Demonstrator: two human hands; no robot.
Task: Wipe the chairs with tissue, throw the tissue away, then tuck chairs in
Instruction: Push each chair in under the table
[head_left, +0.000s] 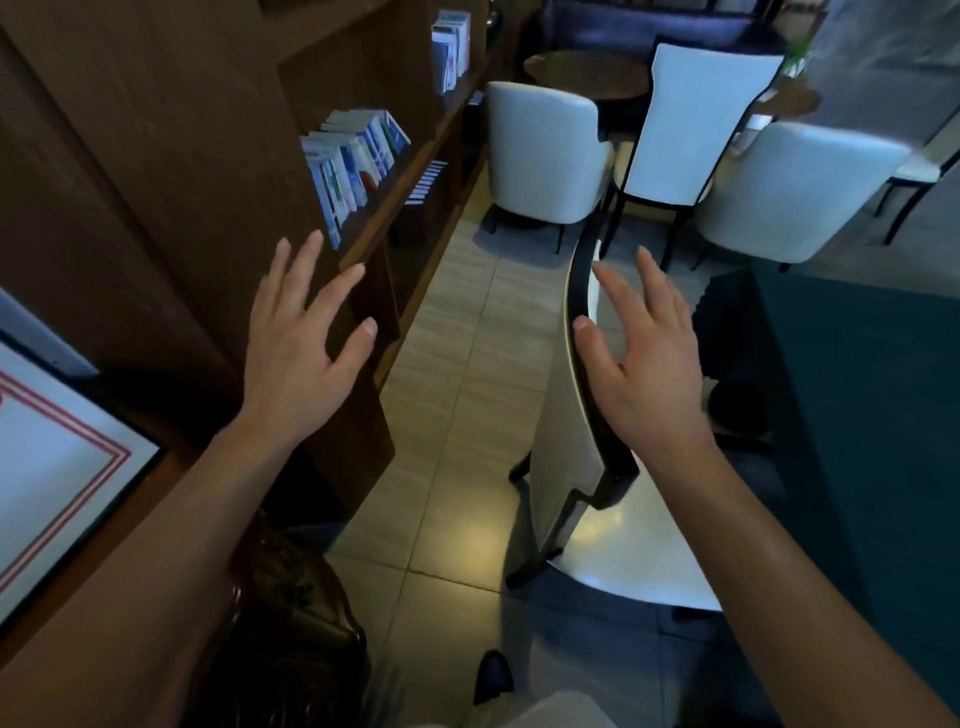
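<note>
A white chair with a black frame stands right below me, its back edge-on and its pale seat toward the dark green table. My right hand hovers over the top of the chair back, fingers spread and straight, holding nothing. My left hand is raised to the left of the chair, in front of the wooden bookshelf, fingers spread and empty. No tissue is in view.
Three more white chairs stand ahead around a round dark table. A tiled aisle runs between shelf and chair. Books fill the shelf. A framed picture lies at left.
</note>
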